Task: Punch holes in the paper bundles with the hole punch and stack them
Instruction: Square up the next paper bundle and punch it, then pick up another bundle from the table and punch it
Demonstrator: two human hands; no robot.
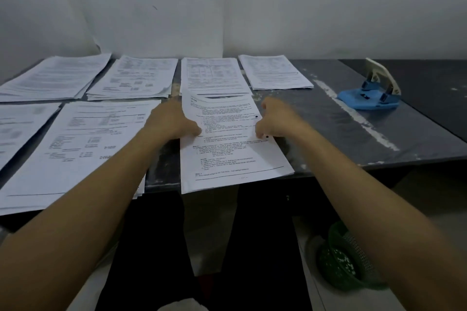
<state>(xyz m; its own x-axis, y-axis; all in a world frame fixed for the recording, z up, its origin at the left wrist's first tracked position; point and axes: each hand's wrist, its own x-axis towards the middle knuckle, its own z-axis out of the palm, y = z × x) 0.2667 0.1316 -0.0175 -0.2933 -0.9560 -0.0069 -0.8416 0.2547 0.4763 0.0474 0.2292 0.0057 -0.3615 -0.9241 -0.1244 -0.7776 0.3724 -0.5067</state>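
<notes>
taking the white printed paper bundle with two punched holes (227, 144) as the landmark: to its left and beyond it lie other white printed paper stacks (75, 149), spread side by side on the dark grey scuffed tabletop (341, 129), apparently sorted so each can be reached in turn. the left hand (174, 121) grips the bundle's left edge, fingers curled onto the sheet, thumb side hidden underneath. the bundle lies flat, its long axis running away from the person and leaning slightly left at the far end; its near end overhangs the tabletop edge, its far end overlaps a stack behind. two dark holes sit along its right edge, so that is the punched side. the right hand (275, 121) pinches that right edge between the holes, fingers curled on the paper. holding both long edges likely keeps the sheets squared while the bundle is carried to a stack. well to the right of the bundle rests the blue plastic hole punch with a cream lever (371, 94), lever raised, nothing in it.
</notes>
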